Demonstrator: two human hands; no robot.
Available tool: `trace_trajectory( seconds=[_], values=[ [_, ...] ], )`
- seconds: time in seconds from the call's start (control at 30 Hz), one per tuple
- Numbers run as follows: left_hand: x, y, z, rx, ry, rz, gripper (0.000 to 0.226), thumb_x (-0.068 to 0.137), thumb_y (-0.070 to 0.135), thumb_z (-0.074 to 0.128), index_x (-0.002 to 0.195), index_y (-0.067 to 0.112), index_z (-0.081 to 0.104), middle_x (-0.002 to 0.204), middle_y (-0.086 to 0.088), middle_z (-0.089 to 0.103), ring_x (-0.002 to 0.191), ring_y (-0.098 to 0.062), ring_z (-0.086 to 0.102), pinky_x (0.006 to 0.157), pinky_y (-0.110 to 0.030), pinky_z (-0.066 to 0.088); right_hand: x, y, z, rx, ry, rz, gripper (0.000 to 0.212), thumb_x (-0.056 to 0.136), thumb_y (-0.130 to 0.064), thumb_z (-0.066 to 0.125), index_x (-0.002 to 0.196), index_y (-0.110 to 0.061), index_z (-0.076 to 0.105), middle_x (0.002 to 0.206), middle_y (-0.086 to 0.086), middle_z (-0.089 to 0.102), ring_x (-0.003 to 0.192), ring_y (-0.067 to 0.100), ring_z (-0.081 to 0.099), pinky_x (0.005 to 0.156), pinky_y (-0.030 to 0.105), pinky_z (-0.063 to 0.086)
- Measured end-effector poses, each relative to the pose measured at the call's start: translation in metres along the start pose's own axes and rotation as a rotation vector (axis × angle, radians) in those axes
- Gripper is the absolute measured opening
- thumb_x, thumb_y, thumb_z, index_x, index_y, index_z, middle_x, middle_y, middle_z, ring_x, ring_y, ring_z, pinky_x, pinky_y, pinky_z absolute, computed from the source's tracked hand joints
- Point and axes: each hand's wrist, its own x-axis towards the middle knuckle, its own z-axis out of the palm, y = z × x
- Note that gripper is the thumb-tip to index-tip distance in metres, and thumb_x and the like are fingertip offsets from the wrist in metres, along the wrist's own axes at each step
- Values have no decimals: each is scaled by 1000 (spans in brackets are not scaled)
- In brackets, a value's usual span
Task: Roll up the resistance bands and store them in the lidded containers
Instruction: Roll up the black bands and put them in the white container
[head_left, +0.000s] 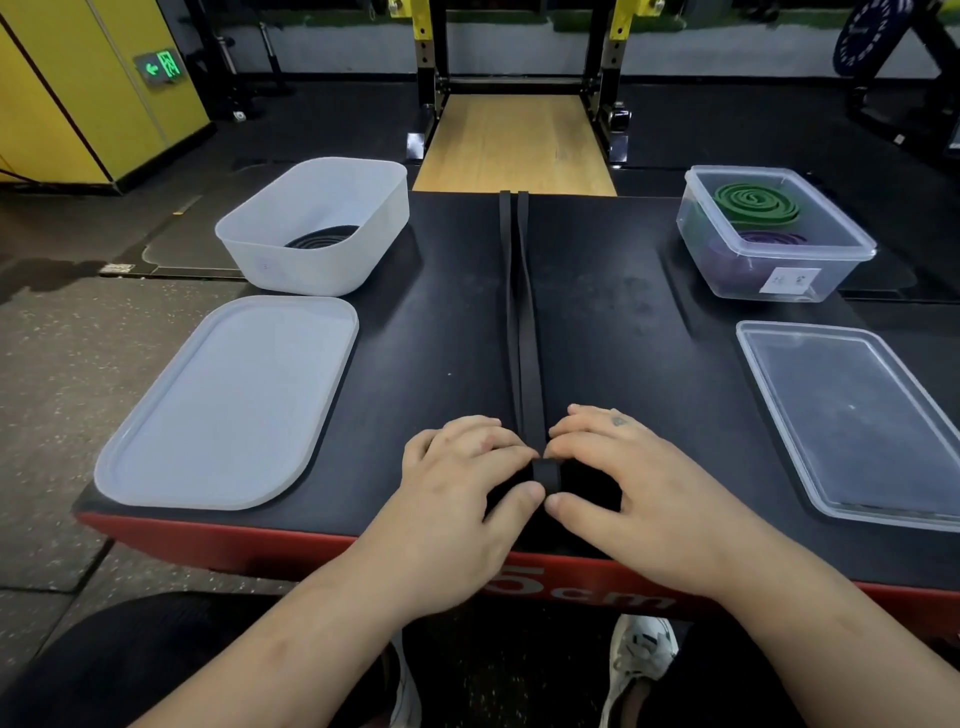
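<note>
- Lower centre: the left grip (457, 493) and right grip (639, 488) pinch the rolled end of the black band (525, 338). Its strands run up the black, red-fronted desk (623, 312).
- Left: a white tub (291, 270) holding a black roll (322, 236), with a white lid (228, 400) below.
- Right: a clear box (831, 270) with a green roll (753, 202) and a purple roll (769, 240), and a clear lid (852, 415) below.
- Top: a wooden platform (519, 140).

We have a band (527, 338) running down the middle of the platform (623, 322). On our left a tub (311, 267) sits behind the left lid (223, 405); on our right a box (743, 280) sits behind the right lid (852, 421).
</note>
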Motion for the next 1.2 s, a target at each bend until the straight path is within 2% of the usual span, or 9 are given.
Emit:
trace_trajectory(
  seconds=[0.17, 0.3, 0.4, 0.5, 0.63, 0.73, 0.93, 1.03, 1.2],
  values=[
    [-1, 1, -5, -40, -7, -36, 42, 97, 50, 56, 139, 47, 48, 128, 44, 45, 140, 22, 12, 116, -18, 5, 5, 2, -1, 7, -27, 40, 57, 91, -69, 41, 139, -43, 58, 145, -34, 42, 150, -10, 17, 124, 37, 29],
    [0, 0, -2, -18, -6, -43, 40, 96, 47, 62, 135, 47, 52, 116, 55, 38, 136, 26, 10, 109, -7, -2, 4, -2, -3, 50, -12, 60, 43, 95, -58, 51, 136, -46, 56, 142, -34, 46, 145, -17, 20, 123, 27, 27],
    [2, -1, -1, -9, 12, -36, 43, 97, 52, 57, 139, 45, 52, 130, 38, 48, 141, 18, 14, 116, -18, 4, -1, -2, -6, 100, 28, 69, 34, 95, -48, 62, 128, -53, 55, 120, -51, 47, 128, -33, 24, 112, 5, 24],
    [4, -3, -1, -19, 26, -49, 43, 97, 54, 55, 139, 42, 54, 136, 31, 51, 143, 13, 17, 121, -30, 11, -1, -4, -6, 77, -13, 77, 40, 96, -43, 67, 132, -54, 53, 112, -59, 31, 115, -47, 4, 102, -9, 1],
    [5, -2, 0, -10, 16, -47, 42, 101, 51, 51, 142, 40, 52, 135, 37, 47, 140, 22, 11, 121, -27, 8, 2, -5, -3, 62, -19, 140, 49, 95, -53, 64, 140, -61, 46, 155, -34, 33, 145, -17, 7, 124, 19, 10],
    [5, -2, -2, -39, 3, -84, 47, 100, 52, 51, 146, 48, 42, 142, 40, 39, 126, 34, 2, 113, -12, 5, 4, -5, -5, 71, -38, 180, 51, 97, -58, 57, 145, -61, 41, 164, -26, 28, 156, 0, 6, 128, 35, 17],
    [9, -2, -3, -23, 25, -86, 48, 94, 50, 64, 139, 50, 48, 144, 29, 40, 125, 35, 1, 117, -21, 7, 6, -5, -1, 40, -16, 149, 51, 102, -55, 48, 152, -48, 41, 164, -22, 30, 154, -2, 11, 126, 27, 16],
    [11, -3, -3, -31, 59, -60, 41, 93, 50, 64, 133, 48, 54, 138, 27, 49, 139, 21, 14, 119, -25, 11, 6, -5, 0, 42, 9, 115, 48, 102, -52, 49, 150, -45, 45, 161, -21, 35, 152, -6, 16, 123, 21, 16],
    [1, -3, -4, -38, 42, -32, 39, 87, 53, 67, 124, 43, 60, 112, 50, 44, 137, 21, 18, 117, -26, 14, -2, -3, 0, 45, -37, 24, 43, 102, -47, 53, 145, -43, 51, 149, -29, 45, 144, -22, 15, 126, 22, 17]
  ],
)
